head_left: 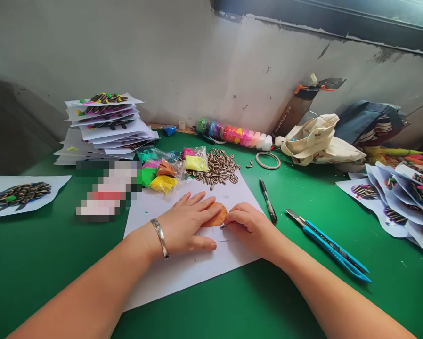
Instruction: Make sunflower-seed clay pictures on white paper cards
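Note:
A flat orange clay piece (216, 215) lies on a white sheet of paper (162, 278), with short drawn lines below it. My left hand (190, 221), a silver bangle at its wrist, rests on the sheet with fingers spread, its fingertips over the clay's left part. At the clay's right edge, my right hand (248, 226) pinches a small dark item that looks like a sunflower seed (223, 227). Beyond my hands is a pile of striped sunflower seeds (218, 167), beside bags of coloured clay (164, 176).
A black pen (268, 200) and a blue cutter (331, 247) lie to the right. Stacked seed pictures stand at back left (107, 127) and right (409, 197). A tape ring (268, 160), clay tubs (236, 134), a bottle (294, 110) and a cloth bag (317, 141) are farther back.

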### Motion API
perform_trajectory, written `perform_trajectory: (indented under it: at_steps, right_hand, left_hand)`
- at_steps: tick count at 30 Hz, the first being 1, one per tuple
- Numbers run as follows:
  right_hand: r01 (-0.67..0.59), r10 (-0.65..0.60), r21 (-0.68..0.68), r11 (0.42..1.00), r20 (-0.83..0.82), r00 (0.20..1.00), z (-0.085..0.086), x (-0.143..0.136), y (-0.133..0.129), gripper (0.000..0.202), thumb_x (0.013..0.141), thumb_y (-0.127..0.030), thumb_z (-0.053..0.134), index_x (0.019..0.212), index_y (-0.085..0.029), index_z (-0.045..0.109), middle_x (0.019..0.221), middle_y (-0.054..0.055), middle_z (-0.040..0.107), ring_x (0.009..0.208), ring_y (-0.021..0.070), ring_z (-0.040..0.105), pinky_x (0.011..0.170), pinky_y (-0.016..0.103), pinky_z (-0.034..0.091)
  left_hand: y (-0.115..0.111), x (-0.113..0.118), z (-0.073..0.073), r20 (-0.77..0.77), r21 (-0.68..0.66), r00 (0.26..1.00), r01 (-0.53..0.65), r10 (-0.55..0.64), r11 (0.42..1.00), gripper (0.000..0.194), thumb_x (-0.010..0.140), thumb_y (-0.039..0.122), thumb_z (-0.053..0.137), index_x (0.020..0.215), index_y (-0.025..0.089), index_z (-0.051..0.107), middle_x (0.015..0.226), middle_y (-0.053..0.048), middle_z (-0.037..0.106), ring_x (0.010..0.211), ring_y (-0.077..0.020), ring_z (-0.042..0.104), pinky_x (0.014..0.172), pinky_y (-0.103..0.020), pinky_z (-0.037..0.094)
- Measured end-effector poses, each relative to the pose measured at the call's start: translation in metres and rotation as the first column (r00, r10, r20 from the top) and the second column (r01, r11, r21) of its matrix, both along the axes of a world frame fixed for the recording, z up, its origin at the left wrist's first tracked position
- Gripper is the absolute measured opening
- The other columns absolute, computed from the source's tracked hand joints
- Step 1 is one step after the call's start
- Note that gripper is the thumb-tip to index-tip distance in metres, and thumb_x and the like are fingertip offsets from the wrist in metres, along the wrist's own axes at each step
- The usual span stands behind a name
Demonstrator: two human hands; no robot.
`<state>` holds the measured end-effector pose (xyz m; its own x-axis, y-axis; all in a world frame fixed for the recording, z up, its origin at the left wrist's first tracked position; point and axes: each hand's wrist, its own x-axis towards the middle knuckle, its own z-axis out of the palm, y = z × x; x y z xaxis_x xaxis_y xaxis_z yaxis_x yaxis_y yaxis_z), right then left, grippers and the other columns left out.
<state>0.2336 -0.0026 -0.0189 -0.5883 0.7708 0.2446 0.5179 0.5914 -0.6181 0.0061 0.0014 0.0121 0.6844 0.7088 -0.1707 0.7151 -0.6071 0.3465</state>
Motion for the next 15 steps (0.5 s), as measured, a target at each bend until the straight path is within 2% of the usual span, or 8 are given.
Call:
perform_trajectory:
  at_steps: [8,15]
  right_hand:
    - [0.059,-0.061,0.050,0.997,0.046,0.997,0.0010,-0.0078,-0.0008,0.017,0.088,-0.008,0.052,0.087,-0.020,0.064,0.086,0.004,0.061,0.084,0.0180,0.055,0.075,0.031,0.044]
    - [0.022,-0.024,0.044,0.999,0.041,0.999,0.0013,-0.0078,-0.0007,0.015,0.088,-0.009,0.054,0.085,-0.021,0.062,0.084,0.003,0.061,0.083,0.0174,0.054,0.076,0.031,0.044]
  left_hand:
    - [-0.0028,0.0035,-0.0018,-0.064,0.025,0.998,-0.003,0.004,1.000,0.076,0.081,0.059,0.056,0.146,0.031,0.027,0.154,-0.007,0.028,0.141,-0.0382,0.016,0.110,-0.062,0.015]
    - [-0.0039,0.0040,-0.0029,-0.077,0.039,0.997,0.002,0.001,0.999,0.077,0.081,0.059,0.055,0.146,0.030,0.026,0.155,-0.007,0.026,0.141,-0.0382,0.015,0.110,-0.062,0.015]
